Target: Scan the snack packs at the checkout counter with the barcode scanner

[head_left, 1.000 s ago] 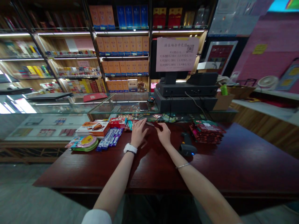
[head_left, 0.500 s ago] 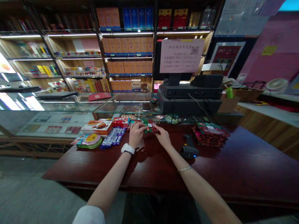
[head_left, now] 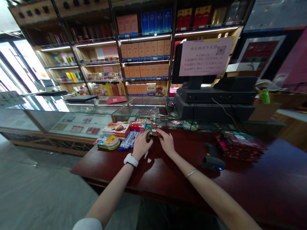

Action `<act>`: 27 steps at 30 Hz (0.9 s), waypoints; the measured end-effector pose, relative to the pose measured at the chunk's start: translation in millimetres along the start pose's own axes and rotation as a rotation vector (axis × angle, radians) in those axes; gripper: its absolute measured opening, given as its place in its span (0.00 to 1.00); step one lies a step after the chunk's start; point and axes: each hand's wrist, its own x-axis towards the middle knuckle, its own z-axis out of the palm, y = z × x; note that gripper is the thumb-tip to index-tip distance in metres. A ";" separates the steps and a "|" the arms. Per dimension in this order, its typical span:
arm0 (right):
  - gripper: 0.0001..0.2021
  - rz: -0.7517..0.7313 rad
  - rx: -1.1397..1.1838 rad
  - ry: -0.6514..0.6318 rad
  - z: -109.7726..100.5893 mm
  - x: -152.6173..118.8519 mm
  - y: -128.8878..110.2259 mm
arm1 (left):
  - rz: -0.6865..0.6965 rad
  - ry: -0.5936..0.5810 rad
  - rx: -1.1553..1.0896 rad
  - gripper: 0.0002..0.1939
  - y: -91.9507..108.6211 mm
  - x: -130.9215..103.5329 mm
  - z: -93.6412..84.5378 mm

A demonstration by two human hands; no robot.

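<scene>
Packet (head_left: 152,130) between left hand (head_left: 141,145) and right hand (head_left: 167,143), touching both.

Lit wooden shelves (head_left: 84,53), glass counter (head_left: 144,101), grey floor (head_left: 43,191)

Head view, forward-down across desk (head_left: 254,185)

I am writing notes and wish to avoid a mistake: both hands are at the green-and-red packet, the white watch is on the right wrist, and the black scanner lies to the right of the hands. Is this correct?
Not quite: the white watch is on the wrist of the left hand, as the head view shows. The rest stands.
</scene>
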 end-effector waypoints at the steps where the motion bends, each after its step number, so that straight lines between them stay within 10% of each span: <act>1: 0.24 0.006 0.029 0.027 5.4 5.8 0.0 | -0.018 0.021 -0.038 0.25 -2.3 4.3 3.5; 12: 0.21 0.123 0.000 0.018 49.2 42.6 13.5 | -0.131 -0.022 -0.162 0.16 -56.4 44.8 50.6; 27: 0.23 0.164 -0.234 -0.180 47.4 31.9 14.5 | -0.091 -0.094 0.117 0.10 -50.5 33.9 52.6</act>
